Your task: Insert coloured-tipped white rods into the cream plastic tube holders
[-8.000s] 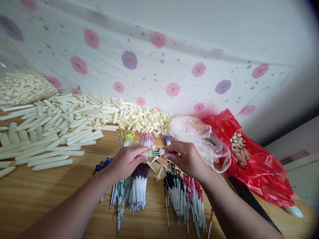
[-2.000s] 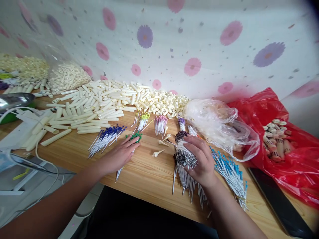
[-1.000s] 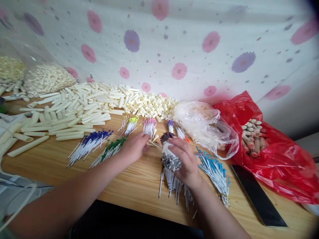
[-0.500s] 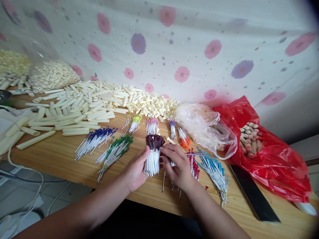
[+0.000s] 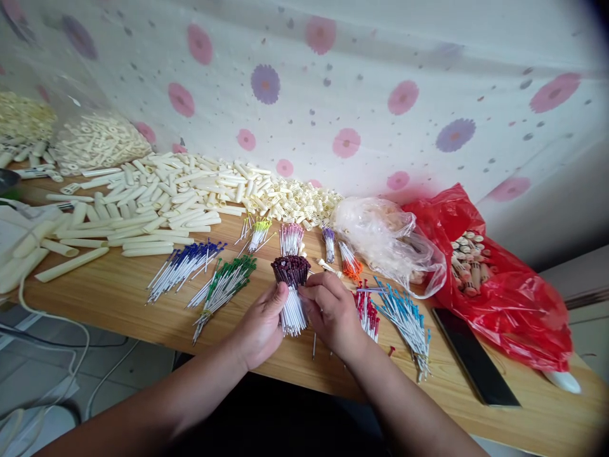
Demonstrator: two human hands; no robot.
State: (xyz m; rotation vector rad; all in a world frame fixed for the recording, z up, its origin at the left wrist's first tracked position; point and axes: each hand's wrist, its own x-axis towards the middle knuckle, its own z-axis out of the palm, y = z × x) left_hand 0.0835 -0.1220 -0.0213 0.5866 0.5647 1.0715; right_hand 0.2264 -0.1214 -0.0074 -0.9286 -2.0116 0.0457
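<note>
My left hand is wrapped around a bundle of thin white sticks with dark maroon heads, held heads up over the table's near side and tilted slightly. At the bundle's right side my right hand has its fingers pinched together, touching the sticks just below the heads. What lies between those fingertips is hidden. To the left lie green-headed sticks and blue-headed sticks. Red-headed sticks are partly behind my right hand, beside light-blue-headed sticks.
Cream plastic tubes are heaped along the back of the wooden table. Small bundles with yellow, pink, purple and orange heads stand or lie mid-table. Rightward are a clear bag, red bag and black slab.
My right hand has moved in closer to the bundle, its fingers now pinched against it. The bundle has tilted, its heads shifting slightly left.
</note>
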